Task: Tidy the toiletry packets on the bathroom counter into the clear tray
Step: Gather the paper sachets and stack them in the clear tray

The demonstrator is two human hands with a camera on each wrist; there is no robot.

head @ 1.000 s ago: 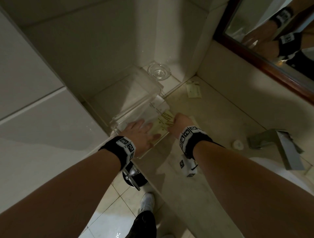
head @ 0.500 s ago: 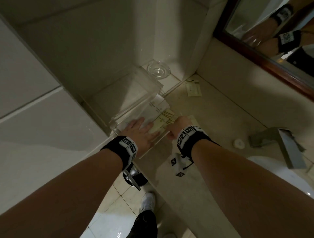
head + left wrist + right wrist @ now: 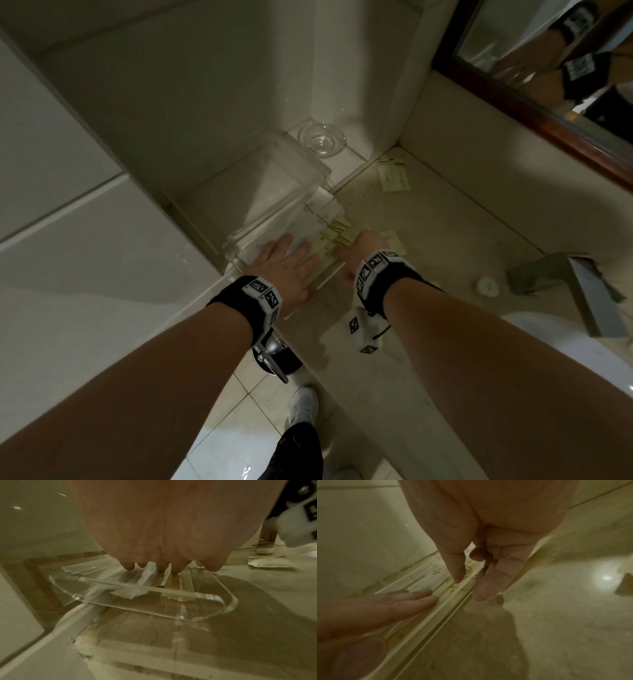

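Observation:
The clear tray (image 3: 233,247) sits at the counter's left end, its front rim (image 3: 154,592) close to the counter edge. Several white and cream toiletry packets (image 3: 322,219) lie side by side inside it. My left hand (image 3: 287,260) lies flat on them, and its straight fingers (image 3: 163,568) press the packets (image 3: 145,576) down. My right hand (image 3: 359,250) is at the tray's right wall (image 3: 450,609). Its thumb tip touches a gold-printed packet (image 3: 436,573) inside, and one straight finger (image 3: 484,588) is outside the wall. It holds nothing. One loose packet (image 3: 394,174) lies in the back corner, another (image 3: 394,238) beside my right hand.
A round glass dish (image 3: 322,140) stands behind the tray on a raised ledge. A metal faucet (image 3: 582,284) and a small white round item (image 3: 486,286) are at the right by the basin. A framed mirror (image 3: 548,102) runs along the back wall. The counter edge drops to the floor just below my wrists.
Both hands stay at the tray with hardly any movement. The right wrist has shifted slightly to the left.

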